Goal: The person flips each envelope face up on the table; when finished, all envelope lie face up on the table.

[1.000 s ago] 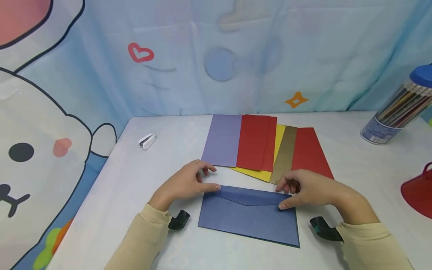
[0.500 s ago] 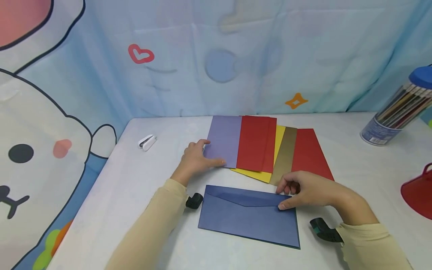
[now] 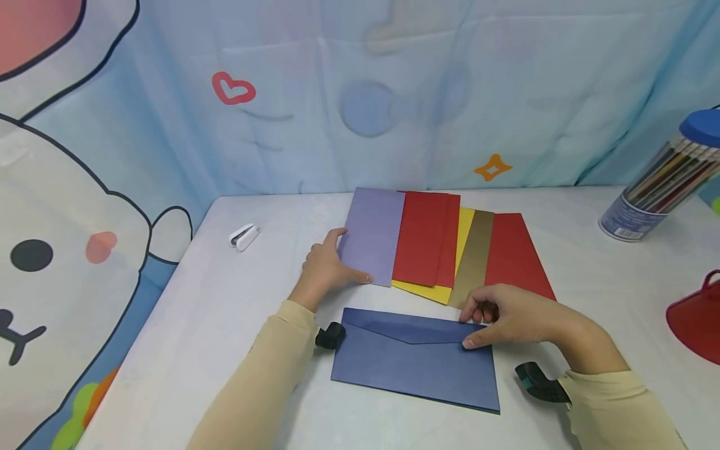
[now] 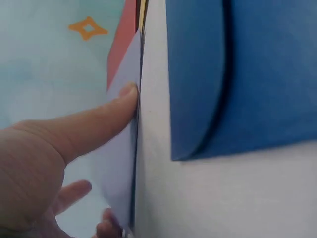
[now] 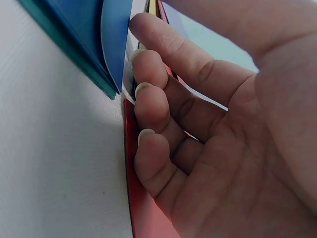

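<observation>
My left hand grips the left end of a purple envelope, which shows a plain face with no flap. In the left wrist view the thumb presses on the purple face, with the other fingers farther along its edge. Closer to me lies a blue envelope, its flap side up, with a thin green edge beneath it. My right hand pinches its upper right corner, thumb on the flap side. In the right wrist view the other fingers curl beside a red envelope's edge.
Red, yellow and gold envelopes overlap behind my hands, with another red one at their right. A white stapler lies at the left. A pencil tub and a red object stand at the right.
My left hand has left the blue envelope's corner and moved up to the purple envelope. The purple envelope has shifted slightly, covering more of the yellow edge. My right hand stays put.
</observation>
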The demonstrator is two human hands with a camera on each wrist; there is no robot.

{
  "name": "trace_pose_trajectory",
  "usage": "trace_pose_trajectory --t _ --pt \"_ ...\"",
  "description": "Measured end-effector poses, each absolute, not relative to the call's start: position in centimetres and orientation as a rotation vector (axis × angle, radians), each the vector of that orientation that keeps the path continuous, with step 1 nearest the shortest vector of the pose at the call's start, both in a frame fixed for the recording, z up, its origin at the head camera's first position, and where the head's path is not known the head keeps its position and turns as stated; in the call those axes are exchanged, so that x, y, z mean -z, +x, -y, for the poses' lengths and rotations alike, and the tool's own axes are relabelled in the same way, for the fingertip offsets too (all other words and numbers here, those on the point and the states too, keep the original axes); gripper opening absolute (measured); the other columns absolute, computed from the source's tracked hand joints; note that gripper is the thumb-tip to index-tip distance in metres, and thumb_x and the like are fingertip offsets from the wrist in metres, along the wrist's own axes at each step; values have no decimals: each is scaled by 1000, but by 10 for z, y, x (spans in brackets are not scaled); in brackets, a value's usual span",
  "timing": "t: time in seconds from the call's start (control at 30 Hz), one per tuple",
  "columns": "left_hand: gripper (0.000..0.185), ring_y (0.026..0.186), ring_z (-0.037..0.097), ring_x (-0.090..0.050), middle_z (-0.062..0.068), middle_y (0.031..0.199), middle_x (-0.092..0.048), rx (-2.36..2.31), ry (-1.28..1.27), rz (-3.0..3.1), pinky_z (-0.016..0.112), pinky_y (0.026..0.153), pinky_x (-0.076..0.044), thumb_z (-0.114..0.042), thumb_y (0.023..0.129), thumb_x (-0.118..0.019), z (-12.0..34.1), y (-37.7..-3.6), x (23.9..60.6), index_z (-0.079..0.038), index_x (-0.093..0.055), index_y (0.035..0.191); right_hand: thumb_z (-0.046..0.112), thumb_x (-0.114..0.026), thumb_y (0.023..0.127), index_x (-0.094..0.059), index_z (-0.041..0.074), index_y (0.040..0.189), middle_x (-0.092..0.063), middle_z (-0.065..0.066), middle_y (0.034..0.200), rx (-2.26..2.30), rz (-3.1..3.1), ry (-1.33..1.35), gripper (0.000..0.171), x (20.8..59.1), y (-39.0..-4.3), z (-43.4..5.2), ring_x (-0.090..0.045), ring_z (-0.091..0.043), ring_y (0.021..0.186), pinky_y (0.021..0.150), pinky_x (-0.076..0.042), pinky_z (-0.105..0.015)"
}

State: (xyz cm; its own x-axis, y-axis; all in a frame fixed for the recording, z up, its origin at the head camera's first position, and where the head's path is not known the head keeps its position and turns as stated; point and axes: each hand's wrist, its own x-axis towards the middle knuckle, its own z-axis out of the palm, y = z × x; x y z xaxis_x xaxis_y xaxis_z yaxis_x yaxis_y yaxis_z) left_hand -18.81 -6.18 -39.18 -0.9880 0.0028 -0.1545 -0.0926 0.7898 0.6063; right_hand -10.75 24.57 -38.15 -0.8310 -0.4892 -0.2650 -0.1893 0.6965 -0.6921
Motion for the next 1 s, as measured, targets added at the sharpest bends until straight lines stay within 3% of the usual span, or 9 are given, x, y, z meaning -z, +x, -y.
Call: trace_pose_trajectory --t 0.17,0.37,0.53,0.7,0.87,1.0 --pt "103 130 36 -44 12 151 -43 -1124 19 -2745 55 104 -37 -32 71 -93 67 -187 392 -34 -34 155 31 -91 74 -70 15 94 -55 -1 82 945 -2470 -525 33 382 -108 -246 -52 -20 77 64 -43 -27" --pt "76 135 27 -42 2 155 -41 -1329 168 -2645 49 107 -38 -25 85 -84 69 -179 382 -30 -44 150 32 -91 74 -70 16 95 -55 -1 82 940 -2468 -520 34 383 -109 -246 -52 -20 78 64 -44 -27" --pt "71 138 23 -40 -1 152 -44 -1384 240 -2633 48 109 -37 -26 84 -84 62 -166 372 -25 -48 145 32 -90 75 -70 15 97 -55 -1 82 938 -2468 -502 34 383 -109 -246 -52 -20 78 64 -44 -28" --pt "66 140 22 -38 -1 153 -42 -1489 350 -2518 47 108 -38 -28 82 -87 54 -146 365 -26 -52 137 31 -89 78 -67 7 111 -55 0 80 994 -2516 -508 46 381 -110 -247 -53 -18 76 63 -46 -27" --pt "63 120 23 -55 3 149 -44 -1513 444 -2399 47 99 -44 -31 81 -87 49 -121 366 -28 -53 134 25 -90 77 -55 -1 117 -53 -4 78 1154 -2689 -453 59 377 -112 -254 -54 -19 72 60 -47 -27" --pt "60 119 21 -55 0 143 -48 -1498 472 -2340 47 97 -44 -33 80 -87 44 -106 372 -30 -54 130 31 -84 85 -52 -1 128 -57 -13 97 1162 -2846 -365 62 377 -116 -259 -58 -26 85 68 -52 -31"
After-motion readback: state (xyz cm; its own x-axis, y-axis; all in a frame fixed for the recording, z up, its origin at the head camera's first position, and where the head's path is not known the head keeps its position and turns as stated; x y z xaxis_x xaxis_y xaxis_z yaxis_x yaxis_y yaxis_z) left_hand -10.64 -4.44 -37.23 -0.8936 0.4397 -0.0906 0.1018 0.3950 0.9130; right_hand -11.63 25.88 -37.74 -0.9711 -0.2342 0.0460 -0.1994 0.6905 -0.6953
